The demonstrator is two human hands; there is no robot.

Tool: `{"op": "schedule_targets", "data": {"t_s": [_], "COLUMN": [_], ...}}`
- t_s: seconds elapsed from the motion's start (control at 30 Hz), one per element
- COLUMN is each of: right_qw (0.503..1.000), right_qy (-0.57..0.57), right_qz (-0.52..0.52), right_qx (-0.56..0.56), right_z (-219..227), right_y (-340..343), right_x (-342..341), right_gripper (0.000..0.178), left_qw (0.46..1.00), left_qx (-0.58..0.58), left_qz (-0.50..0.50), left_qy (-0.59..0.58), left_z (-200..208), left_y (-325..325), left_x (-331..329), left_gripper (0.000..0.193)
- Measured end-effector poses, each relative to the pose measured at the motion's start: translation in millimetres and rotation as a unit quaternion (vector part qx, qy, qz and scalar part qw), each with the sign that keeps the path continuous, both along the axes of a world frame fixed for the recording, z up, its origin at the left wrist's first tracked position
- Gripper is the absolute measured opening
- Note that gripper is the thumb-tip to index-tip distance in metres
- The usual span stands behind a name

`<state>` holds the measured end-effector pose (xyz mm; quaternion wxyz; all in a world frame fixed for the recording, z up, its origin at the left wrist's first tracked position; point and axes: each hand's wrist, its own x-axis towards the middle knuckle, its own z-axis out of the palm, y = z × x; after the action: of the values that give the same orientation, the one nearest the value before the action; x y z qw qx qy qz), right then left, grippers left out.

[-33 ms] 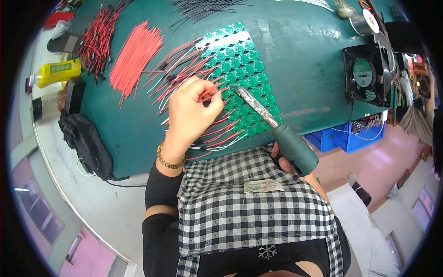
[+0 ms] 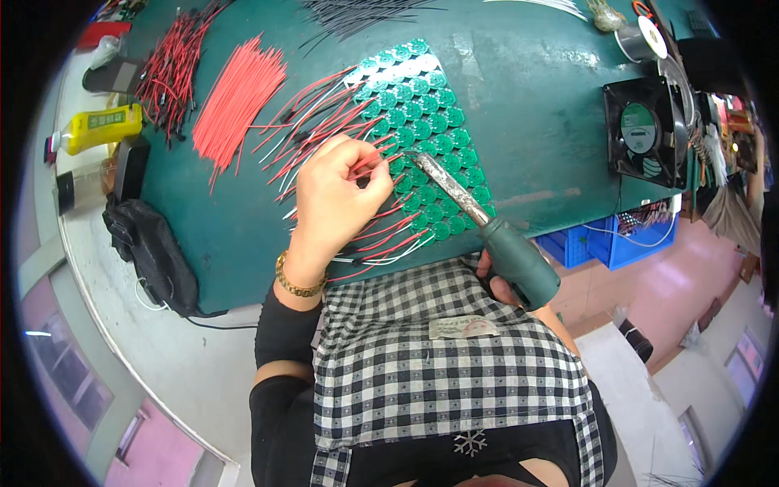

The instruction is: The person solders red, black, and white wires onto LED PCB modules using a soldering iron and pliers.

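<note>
A panel of round green circuit boards [image 2: 442, 122] lies on the table in front of me. My left hand [image 2: 341, 183] pinches a red wire [image 2: 393, 159] at the panel's left edge. In my right hand [image 2: 499, 280] is a soldering iron [image 2: 519, 264] with a dark green handle, and its tip meets the panel close to that wire's end. The iron's handle hides part of the right hand's fingers. Red, white and black wires [image 2: 304, 134] fan out leftward from the boards on both sides of my left hand.
Left of the panel lie a bundle of red wires [image 2: 239, 101] and red-and-black leads [image 2: 172, 73]. Black wires [image 2: 357, 16] are at the far edge. A yellow bottle [image 2: 101, 128] and black pouch [image 2: 154, 256] are at left; a fan [image 2: 645, 134] and solder spool [image 2: 641, 40] at right.
</note>
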<state>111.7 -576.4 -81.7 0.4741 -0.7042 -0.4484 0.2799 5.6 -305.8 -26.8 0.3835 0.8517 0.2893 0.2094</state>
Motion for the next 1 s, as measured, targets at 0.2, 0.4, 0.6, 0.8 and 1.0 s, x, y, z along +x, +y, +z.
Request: {"op": "schedule_targets", "data": {"t_s": [0.2,0.4,0.6,0.8,1.0], "right_qw": [1.000,0.995,0.996,0.991,0.994], "right_qy": [0.008,-0.092,-0.079,-0.127,-0.082], "right_qz": [-0.007,0.019,0.004,0.020,-0.027], "right_qx": [0.000,0.013,0.040,0.045,-0.064], "right_z": [3,2,0,-5,-11], "right_y": [3,4,5,5,-13], "right_x": [-2,1,-3,-1,-12], "right_gripper": [0.037,0.039,0.039,0.046,0.049], "left_qw": [1.000,1.000,1.000,1.000,1.000], "left_qx": [-0.004,0.002,0.005,0.019,0.032], "left_qz": [-0.004,0.005,0.015,0.004,-0.002], "left_qy": [-0.006,0.014,0.008,0.004,0.001], "left_z": [-1,-3,-3,-5,-4], "left_y": [2,1,-1,0,1], "left_x": [-1,-1,0,-2,-2], "left_gripper": [0.006,0.008,0.007,0.006,0.007]}}
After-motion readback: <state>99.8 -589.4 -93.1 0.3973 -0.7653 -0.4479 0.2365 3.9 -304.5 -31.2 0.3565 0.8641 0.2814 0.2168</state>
